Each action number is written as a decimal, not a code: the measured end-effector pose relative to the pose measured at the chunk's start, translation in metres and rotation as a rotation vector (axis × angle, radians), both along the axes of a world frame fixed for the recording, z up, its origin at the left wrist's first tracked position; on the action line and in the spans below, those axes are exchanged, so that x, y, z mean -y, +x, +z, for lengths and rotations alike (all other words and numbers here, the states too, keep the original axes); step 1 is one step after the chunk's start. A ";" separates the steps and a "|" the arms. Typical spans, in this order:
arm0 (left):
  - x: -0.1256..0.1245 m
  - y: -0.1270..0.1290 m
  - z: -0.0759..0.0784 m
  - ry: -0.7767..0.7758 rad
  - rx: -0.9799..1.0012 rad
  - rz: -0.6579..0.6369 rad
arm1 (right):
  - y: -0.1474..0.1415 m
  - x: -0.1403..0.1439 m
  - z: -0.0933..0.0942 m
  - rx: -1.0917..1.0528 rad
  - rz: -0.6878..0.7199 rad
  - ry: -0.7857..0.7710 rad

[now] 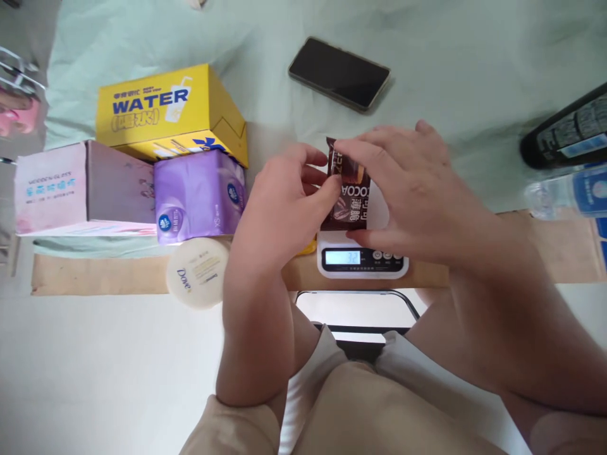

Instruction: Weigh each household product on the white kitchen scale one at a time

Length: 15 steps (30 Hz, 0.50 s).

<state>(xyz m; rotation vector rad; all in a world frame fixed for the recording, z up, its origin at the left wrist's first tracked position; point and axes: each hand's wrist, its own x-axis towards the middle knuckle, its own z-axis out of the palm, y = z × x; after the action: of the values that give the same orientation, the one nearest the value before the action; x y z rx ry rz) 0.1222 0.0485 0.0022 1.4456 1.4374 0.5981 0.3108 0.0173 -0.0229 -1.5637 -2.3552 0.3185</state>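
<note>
A desk of light brown wood carries a pale green cloth over its far part. On the cloth, at 12 o'clock, lies a black smartphone, screen dark. At 10 o'clock stand a yellow cardboard box marked WATER, a pink and grey carton and a purple soft tissue pack, all touching. A round cream Dove jar lies at 8 o'clock. A small white digital scale sits at the near edge. At 3 o'clock lie a black bottle and a clear plastic bottle.
</note>
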 end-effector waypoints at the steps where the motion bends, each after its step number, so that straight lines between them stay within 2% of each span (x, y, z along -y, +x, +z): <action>1: -0.001 0.004 -0.002 -0.012 -0.011 -0.022 | 0.004 0.001 -0.002 -0.001 0.009 -0.013; 6: -0.003 0.023 -0.006 -0.060 -0.224 -0.094 | 0.023 0.000 -0.016 -0.031 0.037 -0.095; 9: -0.003 0.029 -0.003 -0.031 -0.351 -0.140 | 0.032 -0.001 -0.025 -0.072 0.039 -0.115; 15: -0.001 0.028 -0.003 0.044 -0.359 -0.126 | 0.042 -0.003 -0.031 -0.072 0.074 -0.151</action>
<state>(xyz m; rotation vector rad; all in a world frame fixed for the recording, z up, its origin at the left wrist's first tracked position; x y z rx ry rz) 0.1502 0.0492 -0.0003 1.7278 1.5981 0.3019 0.3528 0.0207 -0.0535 -1.5041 -2.3858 0.5717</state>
